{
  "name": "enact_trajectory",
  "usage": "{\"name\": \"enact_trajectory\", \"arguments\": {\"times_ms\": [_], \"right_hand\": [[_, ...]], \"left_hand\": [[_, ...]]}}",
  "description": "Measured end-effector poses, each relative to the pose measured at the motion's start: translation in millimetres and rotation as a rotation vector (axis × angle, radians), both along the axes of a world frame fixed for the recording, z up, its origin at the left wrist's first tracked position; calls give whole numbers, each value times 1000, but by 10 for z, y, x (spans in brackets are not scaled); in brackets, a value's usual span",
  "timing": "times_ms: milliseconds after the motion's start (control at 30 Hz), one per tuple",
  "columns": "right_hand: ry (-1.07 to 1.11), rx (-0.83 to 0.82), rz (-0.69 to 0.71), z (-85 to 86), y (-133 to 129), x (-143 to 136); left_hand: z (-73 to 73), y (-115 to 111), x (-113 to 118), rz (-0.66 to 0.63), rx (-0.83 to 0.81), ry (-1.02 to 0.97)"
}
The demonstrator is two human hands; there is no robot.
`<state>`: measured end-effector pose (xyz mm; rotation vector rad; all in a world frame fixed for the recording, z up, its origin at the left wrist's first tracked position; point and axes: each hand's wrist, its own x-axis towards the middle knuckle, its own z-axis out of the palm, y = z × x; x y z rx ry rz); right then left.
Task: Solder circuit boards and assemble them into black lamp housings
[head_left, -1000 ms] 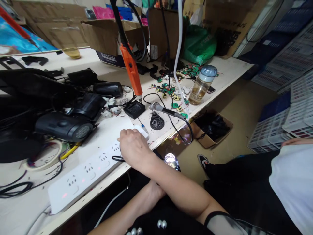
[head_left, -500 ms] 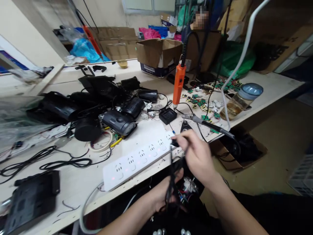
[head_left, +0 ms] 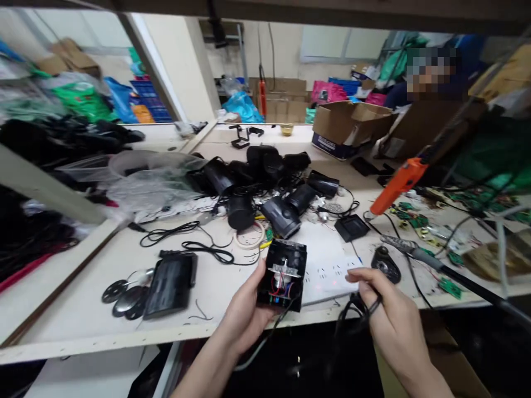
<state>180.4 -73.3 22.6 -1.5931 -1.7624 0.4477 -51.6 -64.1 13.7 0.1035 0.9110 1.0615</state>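
Open black housing (head_left: pixel 284 276): 6 o'clock in view, near bench (head_left: pixel 194 333) edge, wiring (head_left: pixel 276 286) exposed. We should hold housing steady, leave slack in black cord (head_left: pixel 352 316), avoid tugging wiring. Left hand (head_left: pixel 249 312), housing's 8 o'clock: thumb and palm clamped on housing; other fingers mostly hidden. Right hand (head_left: pixel 392 315), 4 o'clock: fingers curled around cord; fingertip gap blurred, we cannot tell. Power strip (head_left: pixel 332 283): 3 o'clock.

Black on the open housing (head_left: pixel 291 252) at six o'clock and the cable (head_left: pixel 355 303) at five; red and blue on the wires (head_left: pixel 274 286) inside; white on the power strip (head_left: pixel 327 283); orange on the electric screwdriver (head_left: pixel 399 185) at three; green on the circuit boards (head_left: pixel 450 287) at four.
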Motion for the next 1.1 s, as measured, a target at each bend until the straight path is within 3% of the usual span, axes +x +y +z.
{"name": "enact_trajectory", "arguments": {"times_ms": [200,500,667,867,1100], "right_hand": [[-133,-124,225,-108,240,-318],[61,-353,484,-265,227,-937],[160,-346,449,-335,289,-1195],[285,-429,591,-163,502,-1318],[407,-465,549,-217,620,-1391]], "left_hand": [[80,92,-426,139,-73,-152],[255,27,-1004,280,-104,-61],[196,-52,-959,236,-143,-107],[62,-57,-866,152,-75,-234],[216,-59,-967,156,-95,-251]]}}
